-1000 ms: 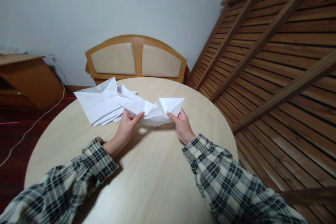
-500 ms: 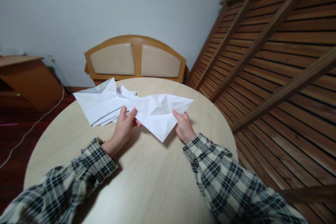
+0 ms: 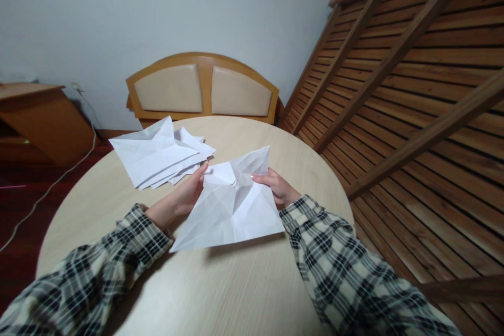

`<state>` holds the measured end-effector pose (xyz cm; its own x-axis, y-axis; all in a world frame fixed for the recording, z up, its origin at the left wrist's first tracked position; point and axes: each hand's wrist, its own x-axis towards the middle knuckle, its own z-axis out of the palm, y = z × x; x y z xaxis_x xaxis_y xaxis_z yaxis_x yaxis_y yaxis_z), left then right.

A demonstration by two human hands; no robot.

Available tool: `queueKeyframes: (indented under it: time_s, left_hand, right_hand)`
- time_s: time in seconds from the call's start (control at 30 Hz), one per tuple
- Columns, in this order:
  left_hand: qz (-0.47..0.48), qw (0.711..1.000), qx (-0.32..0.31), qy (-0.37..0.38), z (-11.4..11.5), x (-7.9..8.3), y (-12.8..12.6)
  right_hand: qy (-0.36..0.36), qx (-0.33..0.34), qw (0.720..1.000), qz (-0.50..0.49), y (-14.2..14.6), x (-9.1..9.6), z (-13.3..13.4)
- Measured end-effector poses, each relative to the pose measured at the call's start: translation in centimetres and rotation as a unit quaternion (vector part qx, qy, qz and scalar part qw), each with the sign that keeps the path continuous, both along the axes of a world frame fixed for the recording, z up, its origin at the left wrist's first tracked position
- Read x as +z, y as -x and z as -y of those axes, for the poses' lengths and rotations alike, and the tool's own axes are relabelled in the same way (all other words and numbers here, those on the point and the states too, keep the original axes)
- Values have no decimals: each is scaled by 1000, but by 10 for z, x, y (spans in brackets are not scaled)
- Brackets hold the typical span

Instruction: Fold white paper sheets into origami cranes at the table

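A creased white sheet of paper (image 3: 232,205) is held up over the table between my two hands, its folds spread and its wide edge toward me. My left hand (image 3: 191,191) grips its left side, thumb on top and the other fingers mostly hidden behind the sheet. On the opposite side my right hand (image 3: 277,186) pinches it, with the thumb lying on the paper near a crease. Beyond my left hand lies a stack of creased white paper sheets (image 3: 157,155), apart from the held one.
The round light-wood table (image 3: 189,294) is under my arms. A padded headboard (image 3: 205,89) stands behind it against the wall. Slatted wooden boards (image 3: 394,115) lean at the right. A wooden desk (image 3: 43,121) and a white cable (image 3: 59,178) are at the left.
The paper has opened from a folded, pointed shape into a wider creased sheet, its near edge now spread toward me. My hands stay on its two sides; the stack is unmoved.
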<state>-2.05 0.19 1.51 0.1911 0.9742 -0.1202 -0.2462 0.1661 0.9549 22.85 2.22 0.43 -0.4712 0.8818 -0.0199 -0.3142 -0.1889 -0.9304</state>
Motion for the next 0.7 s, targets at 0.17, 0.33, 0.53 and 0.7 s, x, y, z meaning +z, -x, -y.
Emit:
queueKeyframes:
  time_s: [0.17,0.33,0.53,0.7]
  left_hand:
    - [-21,997,-75,8,-2,9,3]
    - [-145,978,49,-139,-7,15,15]
    - [-441,827,171,-304,-19,12,38]
    - [-382,848,210,-300,-16,14,30]
  right_hand:
    - [-1,-34,999,2,2,0,0]
    - [-5,-99,995,0,5,-1,-2]
    - [-28,-96,995,25,12,-4,-1]
    - [-74,-128,987,62,11,-10,-5]
